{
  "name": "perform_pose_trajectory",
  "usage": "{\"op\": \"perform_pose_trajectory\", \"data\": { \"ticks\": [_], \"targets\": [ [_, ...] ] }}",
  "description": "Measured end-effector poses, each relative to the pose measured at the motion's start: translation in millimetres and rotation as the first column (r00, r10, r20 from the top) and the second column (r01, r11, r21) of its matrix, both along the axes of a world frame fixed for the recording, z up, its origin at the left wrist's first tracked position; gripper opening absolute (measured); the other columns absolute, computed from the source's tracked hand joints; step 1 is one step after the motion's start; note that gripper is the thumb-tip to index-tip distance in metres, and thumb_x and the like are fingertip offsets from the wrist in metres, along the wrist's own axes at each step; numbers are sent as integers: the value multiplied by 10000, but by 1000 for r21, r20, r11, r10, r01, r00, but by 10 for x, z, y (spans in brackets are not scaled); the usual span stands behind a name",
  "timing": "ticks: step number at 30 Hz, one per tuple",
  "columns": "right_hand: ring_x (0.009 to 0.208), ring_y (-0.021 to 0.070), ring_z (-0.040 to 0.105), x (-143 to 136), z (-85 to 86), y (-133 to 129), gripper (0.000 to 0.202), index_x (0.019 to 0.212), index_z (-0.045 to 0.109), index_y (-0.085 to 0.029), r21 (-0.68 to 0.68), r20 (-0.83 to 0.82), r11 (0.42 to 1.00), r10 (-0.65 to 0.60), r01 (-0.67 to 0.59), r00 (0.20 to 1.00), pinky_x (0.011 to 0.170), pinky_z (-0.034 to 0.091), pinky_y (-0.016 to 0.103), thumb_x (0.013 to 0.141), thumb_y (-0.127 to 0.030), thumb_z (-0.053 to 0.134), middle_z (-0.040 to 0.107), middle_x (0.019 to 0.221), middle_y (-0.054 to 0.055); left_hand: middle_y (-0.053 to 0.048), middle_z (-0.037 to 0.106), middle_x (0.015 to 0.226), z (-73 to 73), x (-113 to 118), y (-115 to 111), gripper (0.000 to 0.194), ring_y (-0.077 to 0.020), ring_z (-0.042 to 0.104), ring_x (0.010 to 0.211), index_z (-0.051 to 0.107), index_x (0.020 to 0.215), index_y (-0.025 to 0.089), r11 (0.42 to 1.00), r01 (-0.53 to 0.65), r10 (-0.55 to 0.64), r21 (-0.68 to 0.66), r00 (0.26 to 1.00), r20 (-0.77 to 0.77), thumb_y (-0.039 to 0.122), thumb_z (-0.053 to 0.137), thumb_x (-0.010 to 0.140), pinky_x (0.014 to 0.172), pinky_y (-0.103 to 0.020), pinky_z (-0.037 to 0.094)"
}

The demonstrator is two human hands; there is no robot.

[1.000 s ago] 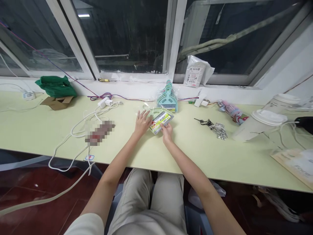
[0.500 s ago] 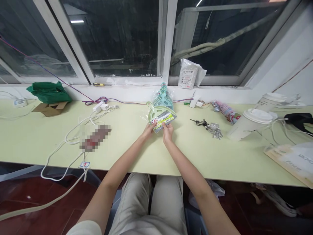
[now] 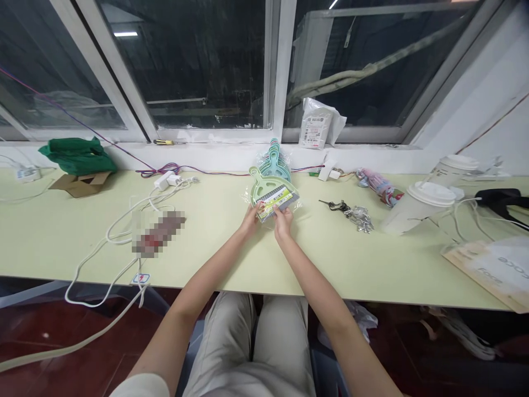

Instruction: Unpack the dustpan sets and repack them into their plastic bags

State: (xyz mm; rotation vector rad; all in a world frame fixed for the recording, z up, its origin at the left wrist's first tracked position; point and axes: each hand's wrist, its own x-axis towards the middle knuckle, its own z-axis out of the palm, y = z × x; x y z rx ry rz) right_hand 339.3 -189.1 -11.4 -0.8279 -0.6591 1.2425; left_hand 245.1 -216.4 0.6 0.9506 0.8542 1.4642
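Note:
Between my two hands is a small green dustpan (image 3: 261, 189) in clear plastic wrap, with a grey-bristled brush and a yellow-and-white label (image 3: 276, 201) across its front. My left hand (image 3: 250, 219) is closed on its lower left edge. My right hand (image 3: 283, 221) grips the lower right, thumb over the label. The dustpan's handle points away from me, toward the window. Just behind it lies a stack of wrapped dustpans (image 3: 274, 161), the top one turquoise, against the wall below the sill.
Right of my hands lie keys (image 3: 359, 218), a folded umbrella (image 3: 378, 186) and lidded white cups (image 3: 417, 207). On the left, white cables (image 3: 111, 231) trail over the table edge, near a green cloth bag (image 3: 78, 156) and a cardboard box (image 3: 80, 184). A white parcel (image 3: 316, 129) leans on the sill.
The dustpan has shifted slightly in my hands, and its brush and label sit a little differently. Both hands keep their grip. The whole view has moved slightly.

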Motion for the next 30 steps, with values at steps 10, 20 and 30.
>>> {"op": "perform_pose_trajectory", "data": {
  "ticks": [10,20,30],
  "targets": [
    [1133,252,619,420,118,173,270,987,695,-225,69,616,928,249,-366,747,995,478,464,718,-227,682,708,1075,78,-104,694,1037,101,-823,56,531,-234,673,883,553,1212,149,963,-201,172,-181,971,-166,257,632,698,765,-374,570],
    [1059,191,622,205,38,87,158,831,735,-326,339,872,733,-10,-589,489,1134,225,481,852,-248,599,745,982,-18,-133,690,1062,39,-1367,-258,422,-211,704,782,595,1148,137,899,30,-90,-438,989,-116,257,662,748,667,-285,582],
    [908,202,614,183,31,-23,57,851,662,-269,352,850,810,-67,-469,522,1012,356,382,842,-288,609,713,886,14,-133,692,1075,31,-1311,-321,330,-150,683,737,633,1100,89,908,138,-169,-396,984,-46,164,629,779,588,-204,581]
  ]
}}
